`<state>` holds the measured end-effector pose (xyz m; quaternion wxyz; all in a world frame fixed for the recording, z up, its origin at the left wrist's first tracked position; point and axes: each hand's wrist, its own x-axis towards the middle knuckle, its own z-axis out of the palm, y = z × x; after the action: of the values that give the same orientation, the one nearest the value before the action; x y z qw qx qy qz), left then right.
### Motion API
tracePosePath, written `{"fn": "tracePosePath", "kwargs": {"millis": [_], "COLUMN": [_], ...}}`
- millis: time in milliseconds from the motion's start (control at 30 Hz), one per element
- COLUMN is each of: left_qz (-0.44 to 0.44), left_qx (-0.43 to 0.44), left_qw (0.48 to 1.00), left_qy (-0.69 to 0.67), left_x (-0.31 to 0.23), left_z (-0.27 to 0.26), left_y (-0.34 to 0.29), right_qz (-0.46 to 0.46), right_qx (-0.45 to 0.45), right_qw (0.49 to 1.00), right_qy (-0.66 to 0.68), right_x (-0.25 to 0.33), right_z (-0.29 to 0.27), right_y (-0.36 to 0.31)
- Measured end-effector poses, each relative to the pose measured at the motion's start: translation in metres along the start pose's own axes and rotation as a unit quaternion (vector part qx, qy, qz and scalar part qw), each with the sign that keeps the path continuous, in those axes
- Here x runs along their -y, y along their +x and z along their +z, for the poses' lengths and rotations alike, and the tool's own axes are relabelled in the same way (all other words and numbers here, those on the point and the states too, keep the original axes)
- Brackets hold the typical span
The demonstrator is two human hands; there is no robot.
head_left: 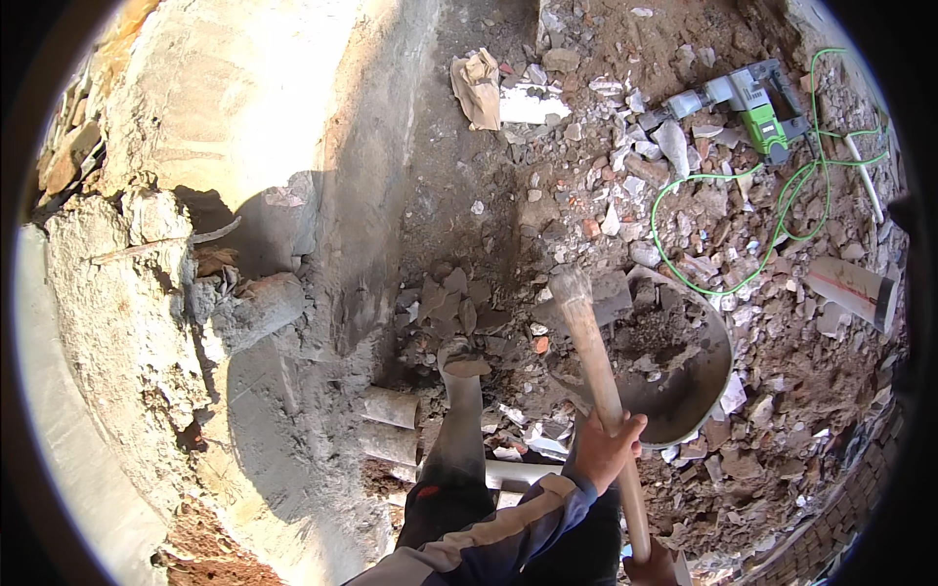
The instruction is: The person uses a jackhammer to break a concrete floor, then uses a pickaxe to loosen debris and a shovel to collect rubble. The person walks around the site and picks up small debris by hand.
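Observation:
A hoe [608, 381] with a long, pale wooden handle slants up from the lower edge. Its grey blade [608, 299] lies against the rubble, partly hidden by the handle. My left hand [608, 451] is wrapped round the handle at mid-length. Lower down, at the bottom edge of the view, my right hand [653, 566] grips the handle's rear part; it shows only in part. Just right of the handle sits a dark round basin [721, 366] with soil and broken bits in it.
Broken rubble [752, 459] covers the ground. At the far right lie a green and grey power drill [757, 107] and its looped green cable [674, 269]. A pale pipe piece [852, 291] rests below them. A rough concrete ledge [283, 391] runs along the left. My boot [463, 391] stands beside it.

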<state>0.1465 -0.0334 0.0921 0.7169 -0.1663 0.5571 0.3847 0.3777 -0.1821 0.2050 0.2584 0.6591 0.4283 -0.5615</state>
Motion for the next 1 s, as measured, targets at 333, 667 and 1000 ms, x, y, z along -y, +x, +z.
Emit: {"fn": "tracePosePath", "kwargs": {"millis": [333,667,1000], "left_qz": [0.484,0.046,-0.012], "left_qx": [-0.163,-0.163,-0.179], "left_qw": [0.817,0.961,0.928], "left_qy": [0.268,0.220,0.326], "left_x": [-0.195,-0.077,-0.107], "left_z": [-0.129,-0.276,-0.193], "left_y": [0.118,0.219,0.179], "right_qz": [-0.299,-0.096,-0.036], "right_qx": [0.000,0.100,0.210], "right_qw": [0.906,0.971,0.898], "right_qy": [0.299,0.194,0.385], "right_x": [0.279,0.216,0.239], "right_z": [0.135,0.172,0.106], "right_y": [0.279,0.188,0.147]}}
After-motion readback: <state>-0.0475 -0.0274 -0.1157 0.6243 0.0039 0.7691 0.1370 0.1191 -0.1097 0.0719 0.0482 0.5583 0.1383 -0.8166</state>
